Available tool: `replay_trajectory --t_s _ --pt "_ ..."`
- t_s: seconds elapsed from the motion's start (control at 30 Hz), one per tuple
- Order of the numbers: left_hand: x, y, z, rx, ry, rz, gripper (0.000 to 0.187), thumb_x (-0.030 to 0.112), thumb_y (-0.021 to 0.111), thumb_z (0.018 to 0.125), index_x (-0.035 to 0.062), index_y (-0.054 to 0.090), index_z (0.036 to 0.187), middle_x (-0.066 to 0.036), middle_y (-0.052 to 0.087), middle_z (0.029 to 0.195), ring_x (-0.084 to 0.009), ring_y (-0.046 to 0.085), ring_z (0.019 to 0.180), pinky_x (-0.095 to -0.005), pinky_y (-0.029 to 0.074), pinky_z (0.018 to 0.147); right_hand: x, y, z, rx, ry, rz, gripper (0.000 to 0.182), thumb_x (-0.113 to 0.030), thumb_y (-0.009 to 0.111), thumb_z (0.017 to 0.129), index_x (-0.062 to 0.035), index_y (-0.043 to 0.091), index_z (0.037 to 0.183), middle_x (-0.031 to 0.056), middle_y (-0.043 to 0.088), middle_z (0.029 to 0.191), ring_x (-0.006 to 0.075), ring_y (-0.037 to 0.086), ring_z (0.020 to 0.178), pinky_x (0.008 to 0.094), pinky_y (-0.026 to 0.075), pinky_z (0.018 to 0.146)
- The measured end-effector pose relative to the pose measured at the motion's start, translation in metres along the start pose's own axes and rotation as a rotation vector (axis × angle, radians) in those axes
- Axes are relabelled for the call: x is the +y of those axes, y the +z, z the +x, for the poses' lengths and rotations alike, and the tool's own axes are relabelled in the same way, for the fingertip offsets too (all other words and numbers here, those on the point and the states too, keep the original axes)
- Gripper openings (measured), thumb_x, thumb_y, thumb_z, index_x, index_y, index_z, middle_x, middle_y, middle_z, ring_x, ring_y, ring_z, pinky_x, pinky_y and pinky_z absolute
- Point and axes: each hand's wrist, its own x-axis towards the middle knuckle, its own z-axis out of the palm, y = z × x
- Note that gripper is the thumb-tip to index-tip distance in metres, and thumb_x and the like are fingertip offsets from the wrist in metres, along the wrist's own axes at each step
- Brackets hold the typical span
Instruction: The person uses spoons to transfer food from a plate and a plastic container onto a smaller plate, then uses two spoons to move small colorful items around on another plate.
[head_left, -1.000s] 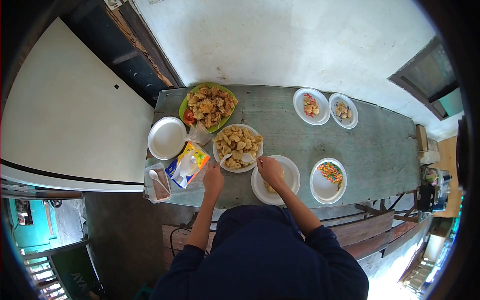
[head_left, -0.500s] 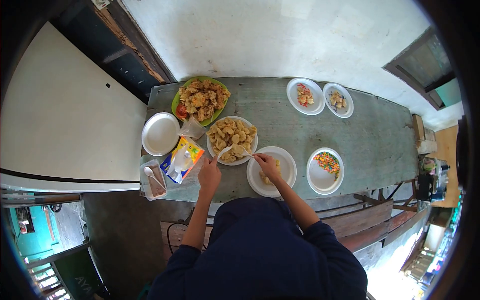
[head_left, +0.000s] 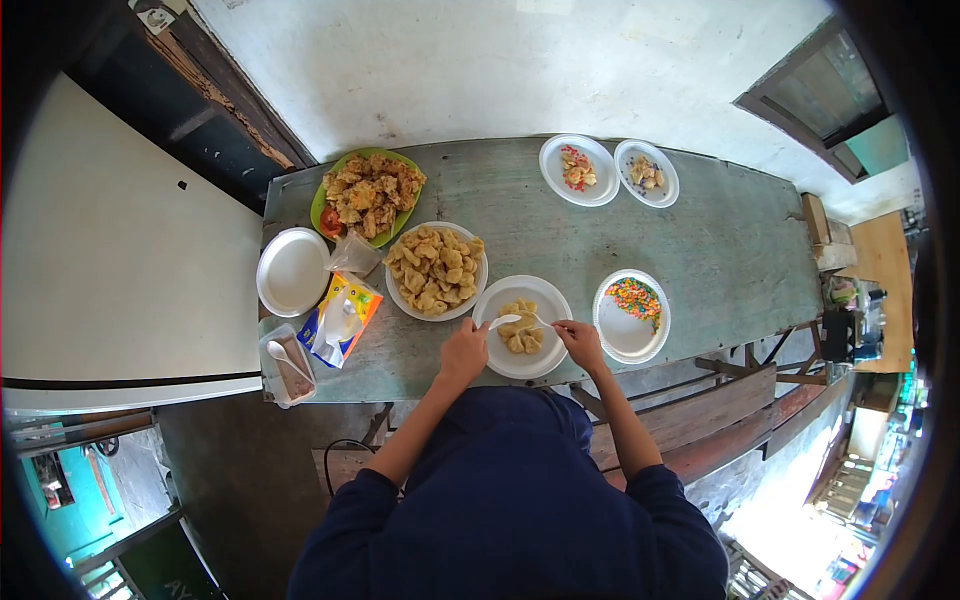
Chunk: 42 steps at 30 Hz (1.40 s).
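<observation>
My left hand [head_left: 465, 351] is closed around a white plastic spoon [head_left: 506, 321] at the left edge of the near paper plate [head_left: 553, 295]. From the right, my right hand [head_left: 582, 345] pinches a thin white plastic fork [head_left: 543, 322], its tip partly lost against the plate. Both tools meet over a small pile of pale fried pieces [head_left: 523, 341] on that plate. Just behind and left stands a plate heaped with more fried pieces [head_left: 433, 270]. To the right, another plate [head_left: 622, 340] holds small colourful candies [head_left: 635, 300].
A green plate of crispy fried food [head_left: 372, 195] sits back left. An empty white plate [head_left: 292, 272], a yellow-blue packet [head_left: 341, 318] and a clear tub [head_left: 290, 370] with a spoon line the left end. Two plates with topped pieces [head_left: 579, 170] [head_left: 647, 174] stand near the wall.
Both hands have moved with the spoon and fork from the heaped plate to the near plate. More fried pieces now lie on the near plate. The view has shifted slightly.
</observation>
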Motion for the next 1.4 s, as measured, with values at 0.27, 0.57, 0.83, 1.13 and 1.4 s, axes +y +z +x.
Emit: replay_trajectory --t_s 0.27,0.57,0.83,1.13,1.4 --pt "-0.002 0.018 0.002 -0.055 0.047 0.082 0.031 0.014 0.047 0.081 0.0086 0.057 0.110 -0.013 0.050 0.089 -0.0276 0.059 0.074 -0.0382 0.050 0.061 -0.014 0.000 -0.011 0.034 -0.040 -0.156 0.020 -0.023 0.057 0.082 -0.0085 0.066 0.092 0.0149 0.064 0.076 0.0261 0.063 0.067 0.0328 0.048 0.059" --pt "-0.006 0.018 0.002 -0.033 0.037 0.091 0.029 0.015 0.046 0.083 0.0086 0.056 0.110 -0.012 0.049 0.088 -0.0286 0.059 0.073 -0.0387 0.050 0.061 -0.026 -0.006 -0.013 0.116 -0.121 -0.205 0.018 -0.022 0.058 0.081 -0.0098 0.066 0.092 0.0116 0.064 0.079 0.0242 0.063 0.065 0.0336 0.048 0.058" --pt "-0.006 0.022 0.003 -0.038 0.008 0.105 0.029 0.014 0.045 0.083 0.0091 0.057 0.109 -0.012 0.049 0.089 -0.0287 0.059 0.072 -0.0381 0.050 0.061 -0.029 -0.017 -0.008 0.186 -0.143 -0.300 0.017 -0.021 0.057 0.081 -0.0096 0.065 0.092 0.0114 0.064 0.079 0.0242 0.062 0.064 0.0341 0.047 0.058" --pt "-0.010 0.006 -0.003 0.008 -0.005 0.045 0.029 0.014 0.046 0.083 0.0101 0.057 0.109 -0.012 0.050 0.090 -0.0276 0.059 0.075 -0.0374 0.050 0.062 -0.076 -0.003 0.022 0.136 -0.101 -0.203 0.019 -0.024 0.056 0.081 -0.0108 0.065 0.091 0.0128 0.065 0.077 0.0267 0.063 0.069 0.0349 0.049 0.060" --pt "-0.047 -0.048 -0.014 0.098 -0.253 -0.018 0.030 0.014 0.048 0.081 0.0123 0.058 0.109 -0.011 0.052 0.091 -0.0291 0.058 0.078 -0.0415 0.048 0.066 -0.121 0.031 0.044 -0.098 -0.177 -0.278 0.023 -0.028 0.052 0.083 -0.0108 0.065 0.091 0.0126 0.064 0.074 0.0294 0.062 0.068 0.0393 0.047 0.060"
